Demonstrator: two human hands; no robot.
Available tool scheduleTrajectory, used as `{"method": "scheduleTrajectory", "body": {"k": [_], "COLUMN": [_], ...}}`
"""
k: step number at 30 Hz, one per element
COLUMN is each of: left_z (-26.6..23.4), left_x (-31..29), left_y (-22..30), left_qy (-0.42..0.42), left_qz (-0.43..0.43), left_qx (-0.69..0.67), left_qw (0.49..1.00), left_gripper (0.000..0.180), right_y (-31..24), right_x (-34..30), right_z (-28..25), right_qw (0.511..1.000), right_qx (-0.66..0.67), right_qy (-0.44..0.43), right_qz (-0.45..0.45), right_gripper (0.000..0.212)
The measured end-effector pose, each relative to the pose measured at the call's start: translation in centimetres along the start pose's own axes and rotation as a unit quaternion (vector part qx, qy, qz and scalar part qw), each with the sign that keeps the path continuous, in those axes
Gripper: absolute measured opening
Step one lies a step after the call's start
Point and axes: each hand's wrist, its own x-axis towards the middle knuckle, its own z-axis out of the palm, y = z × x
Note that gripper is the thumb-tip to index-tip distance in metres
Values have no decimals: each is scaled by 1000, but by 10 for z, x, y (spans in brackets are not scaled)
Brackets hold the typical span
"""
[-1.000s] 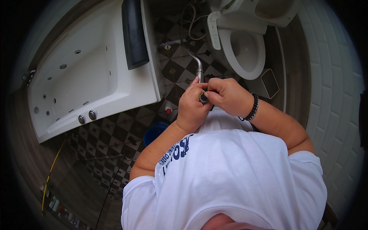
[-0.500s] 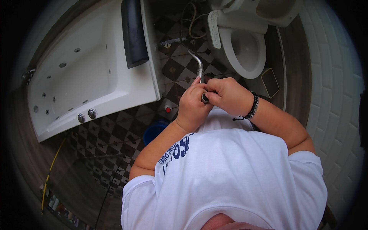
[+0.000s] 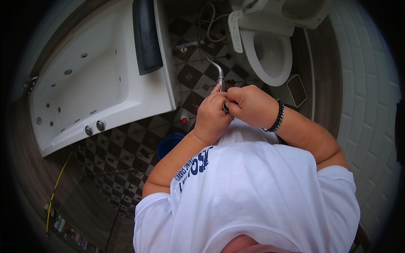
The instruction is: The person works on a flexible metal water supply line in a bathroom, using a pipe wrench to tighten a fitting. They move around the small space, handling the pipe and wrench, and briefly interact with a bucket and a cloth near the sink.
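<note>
A silver metal hose [image 3: 216, 67] with a smooth tapered fitting comes up from the floor into my hands, in front of my chest. My left hand [image 3: 211, 113] is wrapped around the fitting, with its thumb along the metal. The fingers of my right hand [image 3: 253, 105] are closed and pinch at the near end, where a dark round opening with a metal rim [image 3: 225, 107] shows between both hands. Most of the held part is hidden by my fingers. A dark beaded and chain bracelet [image 3: 277, 116] circles my right wrist.
A white whirlpool bathtub [image 3: 143, 95] with a black headrest [image 3: 147, 38] stands left. Ahead on the right is a toilet [image 3: 290, 55], with a bin [image 3: 296, 90] beside it. On the patterned tile floor [image 3: 198, 78] stand a red-topped bottle [image 3: 184, 119] and a blue bucket [image 3: 168, 144].
Both hands keep their hold in nearly the same place. My right hand has turned very slightly, and the bracelet's loose cord end is now less visible.
</note>
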Motion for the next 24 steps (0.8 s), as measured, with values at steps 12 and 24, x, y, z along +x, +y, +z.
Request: {"method": "scheduleTrajectory", "body": {"k": [12,24], "left_z": [-2,-2], "left_x": [-2,3], "left_y": [-4,0], "left_qy": [-41,-39], "left_qz": [-51,-52], "left_qx": [1,-25], "left_qw": [998,998], "left_gripper": [16,12], "right_y": [13,17], "right_x": [-2,9], "right_z": [-8,-19], "right_qw": [997,997], "right_qx": [-4,1], "right_qy": [-43,-66], "right_qz": [-65,-41], "right_gripper": [9,17]}}
